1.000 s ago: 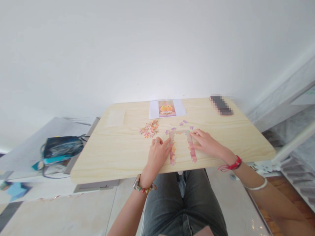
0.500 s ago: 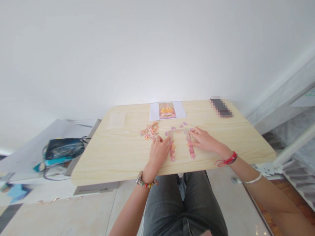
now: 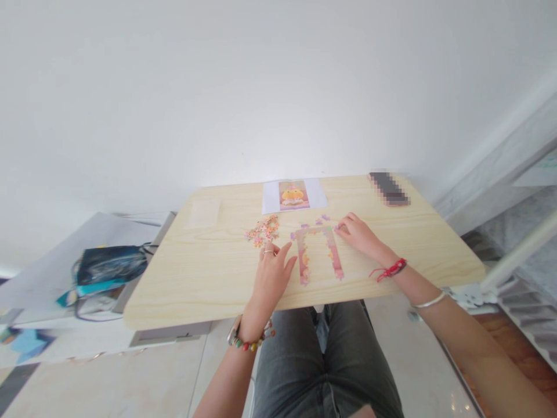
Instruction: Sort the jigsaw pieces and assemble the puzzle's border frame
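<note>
While the loose pile of pieces [image 3: 263, 230] sits toward the far middle of the surface [image 3: 209, 273], the left hand [image 3: 270, 276] lies flat and empty, fingers relaxed, just left of the puzzle frame [image 3: 317, 252]. That frame reaches almost to the near edge, so a sweep of the wrist could, I judge, split a leg or push it off. At the frame's far right corner, the right hand [image 3: 357, 234] touches small pieces; whether it pinches one I cannot tell.
</note>
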